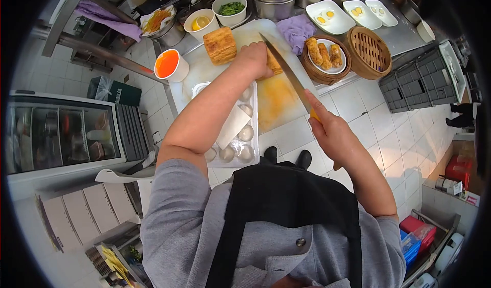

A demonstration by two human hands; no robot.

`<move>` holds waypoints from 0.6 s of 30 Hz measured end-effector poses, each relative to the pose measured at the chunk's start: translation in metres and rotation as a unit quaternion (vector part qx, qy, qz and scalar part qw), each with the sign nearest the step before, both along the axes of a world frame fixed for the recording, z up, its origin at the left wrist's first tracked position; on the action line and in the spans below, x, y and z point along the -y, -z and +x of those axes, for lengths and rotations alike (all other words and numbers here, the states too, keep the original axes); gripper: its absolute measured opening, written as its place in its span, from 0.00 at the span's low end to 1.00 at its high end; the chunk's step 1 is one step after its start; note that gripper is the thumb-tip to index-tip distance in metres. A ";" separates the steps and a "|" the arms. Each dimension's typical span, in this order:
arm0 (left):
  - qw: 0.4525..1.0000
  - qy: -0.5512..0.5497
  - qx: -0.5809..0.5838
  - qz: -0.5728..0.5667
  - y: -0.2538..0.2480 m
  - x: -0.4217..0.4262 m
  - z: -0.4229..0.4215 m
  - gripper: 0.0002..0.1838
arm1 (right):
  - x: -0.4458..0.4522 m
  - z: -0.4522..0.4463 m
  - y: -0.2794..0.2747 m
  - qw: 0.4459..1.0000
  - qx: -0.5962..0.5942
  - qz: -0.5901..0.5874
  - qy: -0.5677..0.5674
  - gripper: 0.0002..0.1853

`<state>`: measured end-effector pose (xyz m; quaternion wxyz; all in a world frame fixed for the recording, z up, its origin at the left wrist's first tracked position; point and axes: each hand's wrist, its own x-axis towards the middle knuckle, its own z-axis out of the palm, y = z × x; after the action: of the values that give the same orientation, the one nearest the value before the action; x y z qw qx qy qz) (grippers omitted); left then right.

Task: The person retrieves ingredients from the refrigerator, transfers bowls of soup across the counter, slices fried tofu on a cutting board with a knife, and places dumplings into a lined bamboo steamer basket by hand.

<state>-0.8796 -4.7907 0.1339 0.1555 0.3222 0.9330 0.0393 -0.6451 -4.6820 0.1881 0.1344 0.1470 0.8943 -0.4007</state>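
My left hand [254, 60] is closed over a golden-brown piece of bread [274, 64] on the white cutting board [289, 101], covering much of it. My right hand [332, 134] grips a long knife [289, 75] by its yellow handle, index finger stretched along the blade. The blade slants up and left, its edge beside the bread and its tip just past my left knuckles. I cannot tell whether it touches the bread. A browned bread block [220, 46] stands left of my left hand. Orange-brown stains mark the board's near part.
Under my left forearm is a clear tray [246, 154] of round white pieces. A cup of orange sauce [169, 65] stands at left, bowls of greens [231, 9] and lemon [201, 23] behind. A purple cloth [295, 32], bamboo steamer [368, 52] and plated rolls [325, 54] lie right.
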 end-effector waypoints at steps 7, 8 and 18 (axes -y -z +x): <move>0.999 0.015 -0.030 0.003 0.006 0.002 0.001 0.37 | 0.011 -0.004 -0.008 0.994 0.028 0.097 -0.040 0.31; 0.999 0.017 -0.034 0.006 0.007 0.003 0.001 0.36 | 0.014 -0.008 -0.008 0.992 0.044 0.109 -0.046 0.31; 0.996 0.032 -0.062 0.058 0.025 0.011 -0.001 0.32 | 0.014 -0.116 0.054 0.991 -0.073 0.106 -0.043 0.30</move>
<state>-0.8805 -4.8018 0.1088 0.0794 0.3624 0.9261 0.0683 -0.7612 -4.6960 0.1338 0.0696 0.0918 0.9446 -0.3072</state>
